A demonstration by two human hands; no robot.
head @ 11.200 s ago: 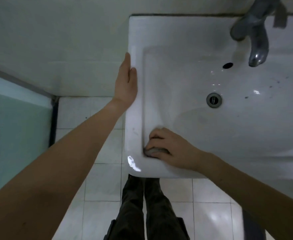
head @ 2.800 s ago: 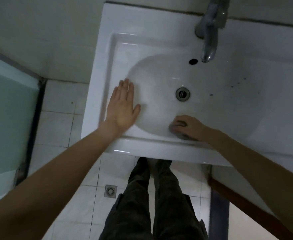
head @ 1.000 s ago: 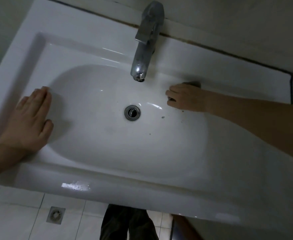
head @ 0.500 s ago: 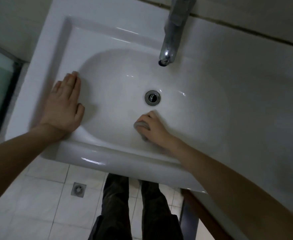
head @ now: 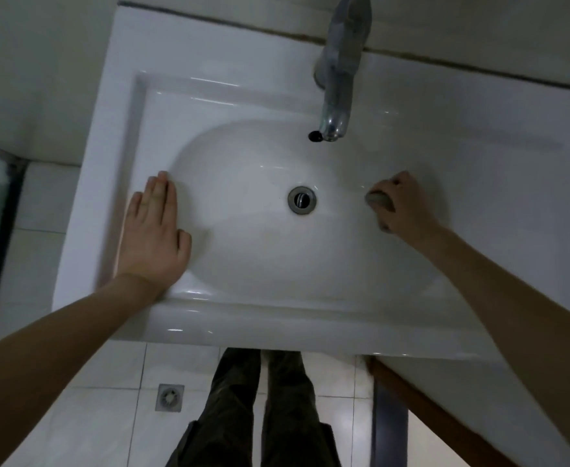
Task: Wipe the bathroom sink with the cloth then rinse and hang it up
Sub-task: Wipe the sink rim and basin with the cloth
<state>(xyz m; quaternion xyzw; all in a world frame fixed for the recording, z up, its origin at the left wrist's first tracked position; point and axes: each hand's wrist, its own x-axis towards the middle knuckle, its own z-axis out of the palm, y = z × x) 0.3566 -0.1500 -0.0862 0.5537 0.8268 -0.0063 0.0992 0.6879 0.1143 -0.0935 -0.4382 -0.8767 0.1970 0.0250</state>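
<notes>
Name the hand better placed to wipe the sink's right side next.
Right. The right hand grips the cloth inside the sink; the left hand lies flat on its left rim, holding nothing.

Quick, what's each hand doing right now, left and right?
Left hand: open, flat on the sink ledge beside the basin.
Right hand: closed around the cloth, pressing it inside the basin.

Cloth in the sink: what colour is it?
Grey; the cloth shows best in the head view, gripped by the right hand.
</notes>
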